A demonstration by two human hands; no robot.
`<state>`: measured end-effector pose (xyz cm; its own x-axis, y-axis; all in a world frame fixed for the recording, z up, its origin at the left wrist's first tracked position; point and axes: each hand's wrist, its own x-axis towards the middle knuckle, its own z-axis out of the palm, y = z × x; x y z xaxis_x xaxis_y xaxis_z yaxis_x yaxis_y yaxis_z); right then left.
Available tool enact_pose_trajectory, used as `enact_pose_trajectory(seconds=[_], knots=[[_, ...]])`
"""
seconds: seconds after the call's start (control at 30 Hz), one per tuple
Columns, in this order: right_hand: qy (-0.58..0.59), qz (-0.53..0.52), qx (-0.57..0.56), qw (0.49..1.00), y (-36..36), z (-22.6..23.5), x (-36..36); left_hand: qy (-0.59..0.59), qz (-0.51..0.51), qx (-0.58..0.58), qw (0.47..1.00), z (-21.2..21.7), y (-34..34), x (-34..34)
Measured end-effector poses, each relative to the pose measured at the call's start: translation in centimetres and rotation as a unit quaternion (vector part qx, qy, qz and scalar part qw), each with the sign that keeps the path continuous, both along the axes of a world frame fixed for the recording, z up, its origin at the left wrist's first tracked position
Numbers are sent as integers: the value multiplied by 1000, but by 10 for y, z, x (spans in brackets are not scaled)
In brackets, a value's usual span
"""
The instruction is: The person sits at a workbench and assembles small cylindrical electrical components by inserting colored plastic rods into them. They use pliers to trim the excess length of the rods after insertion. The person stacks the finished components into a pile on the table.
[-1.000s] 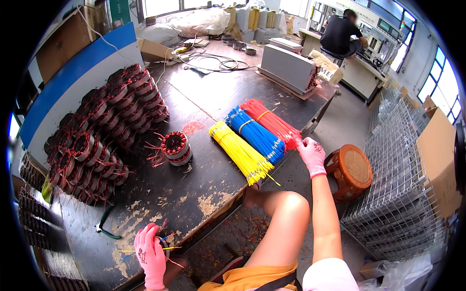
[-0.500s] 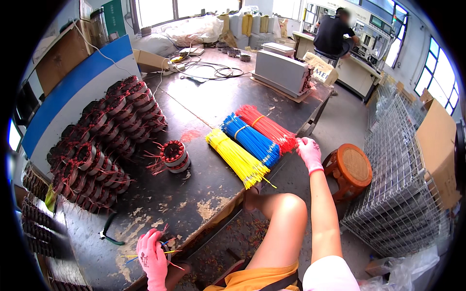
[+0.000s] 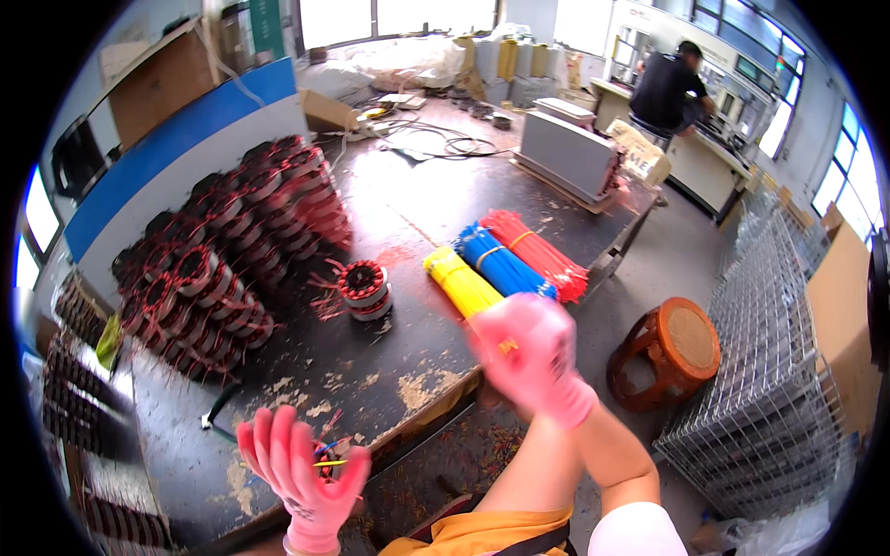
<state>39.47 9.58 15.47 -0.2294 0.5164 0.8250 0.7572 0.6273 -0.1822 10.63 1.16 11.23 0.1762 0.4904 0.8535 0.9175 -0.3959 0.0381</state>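
Note:
My left hand [image 3: 304, 477], in a pink glove, is raised at the table's front edge with its fingers spread. Just behind it, red, blue and yellow wire ends [image 3: 328, 456] stick out of a mostly hidden part. My right hand [image 3: 528, 357], also gloved, is smeared by motion in front of the yellow wire bundle [image 3: 456, 278]; whether it holds a wire does not show. Beside that lie a blue wire bundle [image 3: 501, 259] and a red wire bundle [image 3: 538, 252]. A single wound stator [image 3: 364, 289] with loose red leads stands mid-table.
Stacked wound stators [image 3: 250, 232] fill the table's left side. Green-handled pliers [image 3: 221, 412] lie before them. A grey box-shaped block [image 3: 567, 153] and loose cable [image 3: 454, 141] are farther back. A wooden stool [image 3: 666, 354] and wire-mesh cage [image 3: 760, 371] stand right; a person [image 3: 669, 93] sits beyond.
My right hand has come from the red bundle's near end back toward me and left. My left hand has lifted and its fingers have spread. The view has shifted slightly.

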Motion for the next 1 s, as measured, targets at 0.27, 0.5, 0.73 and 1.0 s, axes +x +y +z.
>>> enact_pose_trajectory(seconds=[0.27, 0.5, 0.73, 1.0], knots=[[177, 424, -316, 830, -52, -3, -108, 31, -94, -93, 991, 38, -21, -11], [292, 428, -685, 512, -47, -35, -129, 5, -25, -215, 976, 26, -40, -39], [56, 204, -439, 873, 0, -95, -127, -193, 47, -221, 955, -38, -19, -57], [122, 275, -608, 735, 12, -136, -173, -258, 27, -247, 934, -86, 9, -43]])
